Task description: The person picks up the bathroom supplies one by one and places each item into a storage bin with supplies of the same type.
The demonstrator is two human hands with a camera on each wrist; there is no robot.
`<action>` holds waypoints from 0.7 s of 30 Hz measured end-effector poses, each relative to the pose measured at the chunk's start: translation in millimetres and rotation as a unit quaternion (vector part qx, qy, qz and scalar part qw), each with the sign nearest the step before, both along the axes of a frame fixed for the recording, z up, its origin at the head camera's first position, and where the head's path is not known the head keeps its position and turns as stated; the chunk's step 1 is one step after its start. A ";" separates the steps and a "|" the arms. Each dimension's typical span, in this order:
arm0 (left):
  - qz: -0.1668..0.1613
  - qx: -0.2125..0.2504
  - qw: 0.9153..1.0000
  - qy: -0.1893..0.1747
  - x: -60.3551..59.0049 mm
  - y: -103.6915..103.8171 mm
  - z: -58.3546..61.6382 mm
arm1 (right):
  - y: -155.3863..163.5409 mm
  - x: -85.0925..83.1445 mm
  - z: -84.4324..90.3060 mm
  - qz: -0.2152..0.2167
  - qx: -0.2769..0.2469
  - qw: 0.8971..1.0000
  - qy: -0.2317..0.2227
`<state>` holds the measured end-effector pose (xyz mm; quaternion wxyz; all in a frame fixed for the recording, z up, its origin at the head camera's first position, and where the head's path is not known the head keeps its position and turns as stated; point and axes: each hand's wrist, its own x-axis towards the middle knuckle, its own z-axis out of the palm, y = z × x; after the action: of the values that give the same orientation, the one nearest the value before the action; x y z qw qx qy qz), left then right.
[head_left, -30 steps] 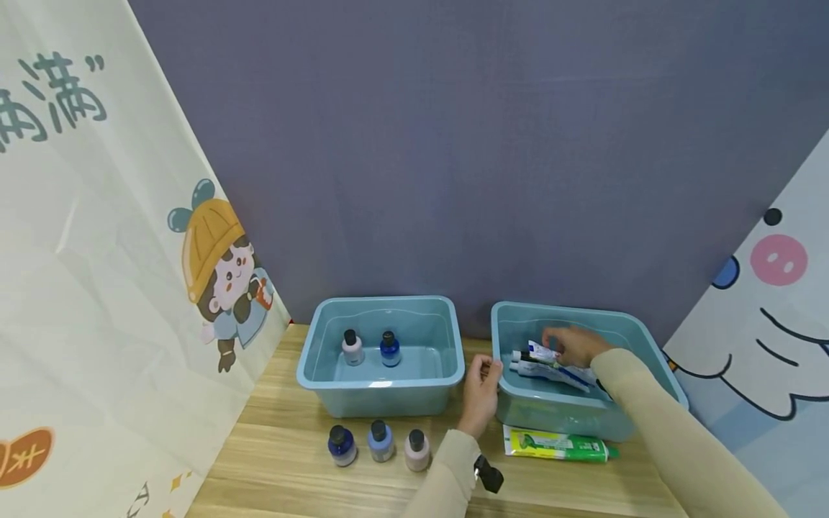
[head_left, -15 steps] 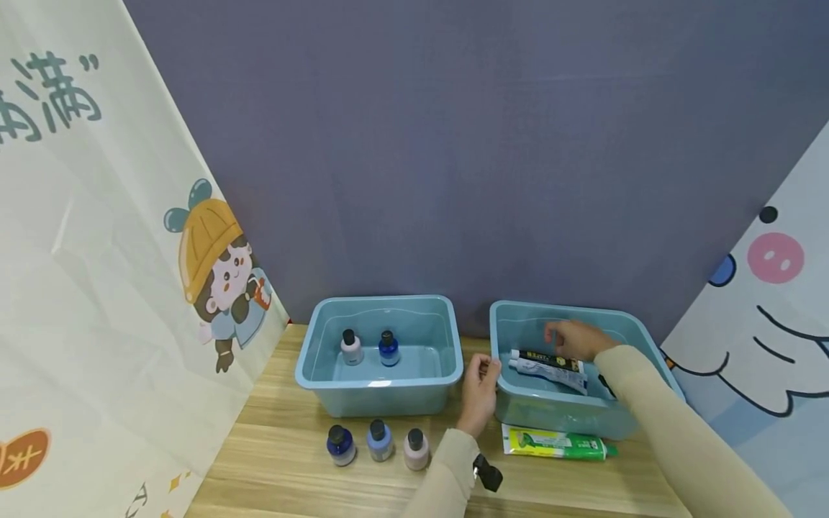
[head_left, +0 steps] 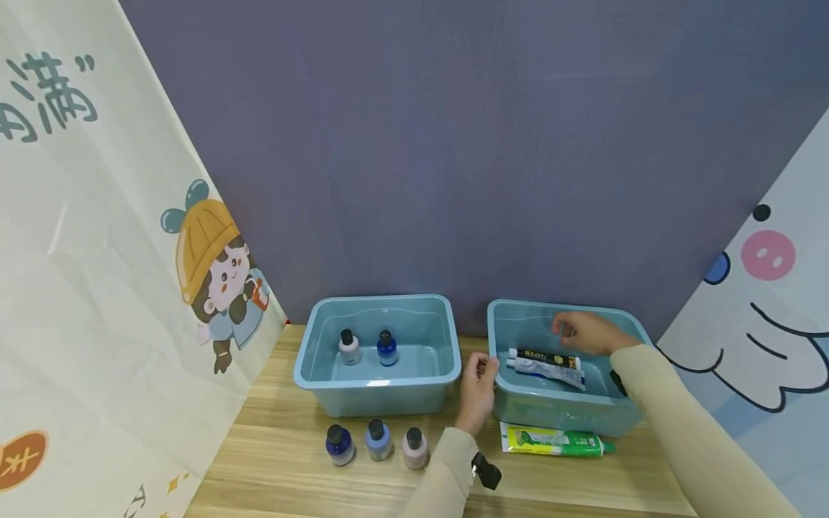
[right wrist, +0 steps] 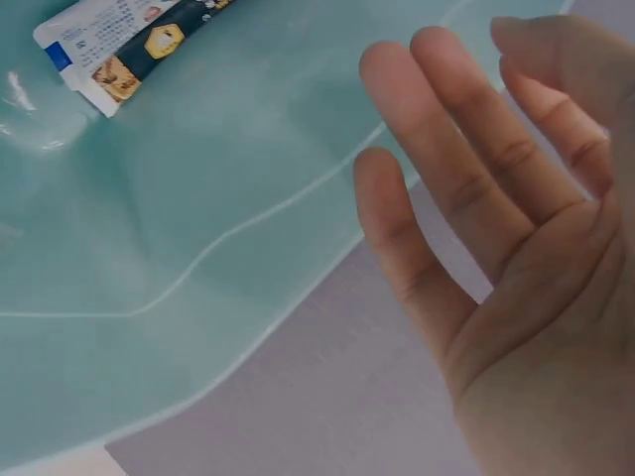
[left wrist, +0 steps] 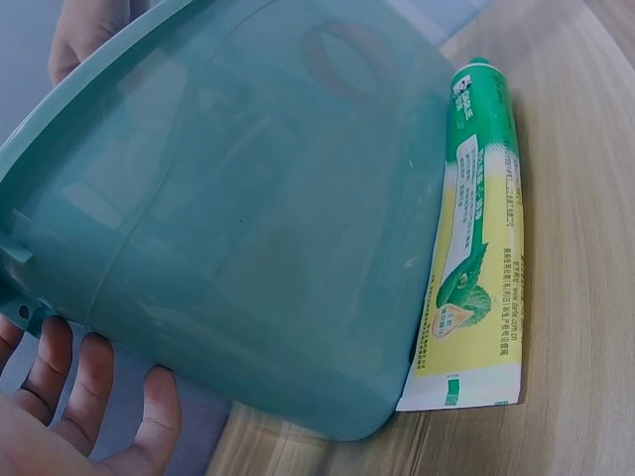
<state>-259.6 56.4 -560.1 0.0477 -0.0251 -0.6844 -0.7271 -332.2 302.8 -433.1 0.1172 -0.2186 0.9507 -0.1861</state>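
Observation:
Two toothpaste tubes lie side by side in the right blue plastic bin (head_left: pixel 542 410), one black (head_left: pixel 547 359) and one white and blue (head_left: pixel 547 373). My right hand (head_left: pixel 591 333) is over the far part of this bin, fingers apart and holding nothing; in the right wrist view the tube ends show some way from the fingertips. My left hand (head_left: pixel 478 392) grips the bin's left rim, its fingertips against the end wall in the left wrist view. A green and yellow toothpaste tube (left wrist: pixel 476 248) lies on the wooden table along the bin's front.
A second blue bin (head_left: pixel 388 399) stands at left, holding a pink bottle (head_left: pixel 350 350) and a dark blue bottle (head_left: pixel 387 351). Before it on the table stand a dark blue (head_left: pixel 340 450), a light blue (head_left: pixel 378 442) and a pink bottle (head_left: pixel 414 452). A grey backdrop (head_left: pixel 414 144) rises behind.
My right hand has released a tube in the right bin and drawn away toward the far right. Both tubes there are now in plain view. The left hand stays at the rim.

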 end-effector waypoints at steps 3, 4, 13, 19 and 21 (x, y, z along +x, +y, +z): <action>-0.001 0.002 1.000 -0.007 0.2 0.0 0.3 | 4.1 5.6 4.4 -0.004 -0.010 1.000 0.018; -0.001 0.003 1.000 -0.009 0.3 0.0 0.4 | 5.3 7.9 6.1 -0.008 -0.013 1.000 0.024; -0.003 0.004 1.000 -0.010 2.0 -1.3 2.3 | 5.4 34.8 13.7 -0.021 -0.004 0.996 0.085; -0.002 0.003 1.000 -0.003 1.5 -1.6 2.0 | 3.4 59.1 16.6 -0.015 -0.013 0.993 0.119; -0.001 -0.001 1.000 -0.001 1.5 -1.3 2.0 | 3.0 67.5 17.5 -0.010 -0.014 0.990 0.140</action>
<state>-258.1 55.0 -558.1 0.0458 -0.0250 -0.6850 -0.7267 -264.7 305.8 -415.7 -0.0222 -0.2343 0.9573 -0.1681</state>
